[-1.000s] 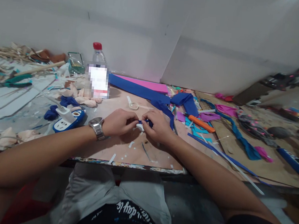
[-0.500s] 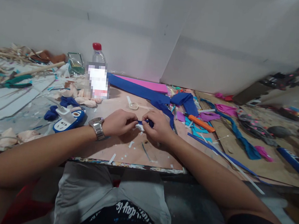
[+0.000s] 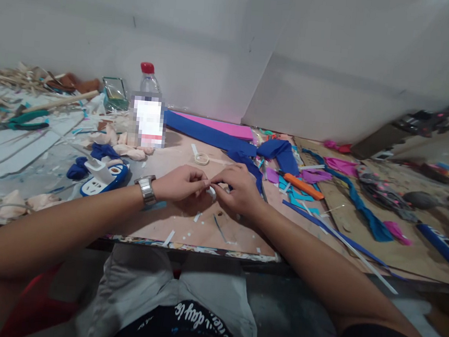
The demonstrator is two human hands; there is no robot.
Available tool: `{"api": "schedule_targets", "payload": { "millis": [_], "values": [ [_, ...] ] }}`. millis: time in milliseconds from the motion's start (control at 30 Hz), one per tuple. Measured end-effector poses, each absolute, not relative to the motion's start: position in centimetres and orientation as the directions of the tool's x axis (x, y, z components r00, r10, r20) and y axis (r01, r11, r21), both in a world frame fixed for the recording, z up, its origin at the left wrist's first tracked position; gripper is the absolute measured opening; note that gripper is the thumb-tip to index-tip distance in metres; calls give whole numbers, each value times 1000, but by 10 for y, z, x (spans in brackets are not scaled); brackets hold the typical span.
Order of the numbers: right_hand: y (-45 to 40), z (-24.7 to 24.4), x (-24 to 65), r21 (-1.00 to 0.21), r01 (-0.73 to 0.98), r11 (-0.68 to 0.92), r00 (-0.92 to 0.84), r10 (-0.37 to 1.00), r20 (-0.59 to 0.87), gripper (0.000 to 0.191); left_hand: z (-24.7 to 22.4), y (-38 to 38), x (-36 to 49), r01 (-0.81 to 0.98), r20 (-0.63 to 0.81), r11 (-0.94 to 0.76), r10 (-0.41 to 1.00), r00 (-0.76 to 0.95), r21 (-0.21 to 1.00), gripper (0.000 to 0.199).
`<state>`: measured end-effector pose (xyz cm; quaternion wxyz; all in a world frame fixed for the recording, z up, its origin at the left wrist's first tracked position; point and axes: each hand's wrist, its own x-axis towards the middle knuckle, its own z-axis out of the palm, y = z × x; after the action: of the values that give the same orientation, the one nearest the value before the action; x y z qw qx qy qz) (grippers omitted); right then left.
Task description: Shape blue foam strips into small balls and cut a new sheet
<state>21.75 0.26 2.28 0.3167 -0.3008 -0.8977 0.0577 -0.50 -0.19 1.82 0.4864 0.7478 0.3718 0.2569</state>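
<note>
My left hand (image 3: 182,183) and my right hand (image 3: 239,191) meet over the middle of the worktable, fingertips touching in a pinch. Between them a small curved white piece (image 3: 212,192) shows, mostly covered by the fingers. A bit of dark blue fabric was visible with it a moment ago; now the fingers hide nearly all of it. Just beyond the hands lies a roll of pale tape (image 3: 202,158). A blue fabric strip (image 3: 246,165) runs behind my right hand.
To the left are a blue-and-white power strip (image 3: 105,179), green-handled pliers (image 3: 28,120) and a red-capped bottle (image 3: 149,80). An orange cutter (image 3: 303,186) lies on the right among fabric scraps. Long blue (image 3: 207,134) and pink (image 3: 228,129) strips lie along the wall.
My fingertips have drawn together over the blue fabric, covering it. The white piece now shows as a curved edge below them. The other things on the table stay put.
</note>
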Motion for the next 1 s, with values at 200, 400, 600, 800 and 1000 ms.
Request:
{"api": "schedule_targets", "payload": {
  "millis": [200,400,600,800,1000],
  "values": [
    [3,22,218,-268,496,826,-620,553,557,5,18,-1,-4,179,-71,-42,812,579,983,31],
    [3,21,218,-262,503,823,-614,554,562,5,16,1,-5,203,-49,-78,829,557,976,29],
    [1,22,217,-297,546,783,-580,609,541,4,21,-6,-6,464,247,-512,819,519,723,26],
    [1,21,216,-357,555,751,-578,657,484,7,15,-6,-7,601,403,-689,724,559,404,27],
    [0,22,215,-370,568,735,-597,677,430,10,17,-7,-6,573,393,-667,744,541,475,26]
  ]
}}
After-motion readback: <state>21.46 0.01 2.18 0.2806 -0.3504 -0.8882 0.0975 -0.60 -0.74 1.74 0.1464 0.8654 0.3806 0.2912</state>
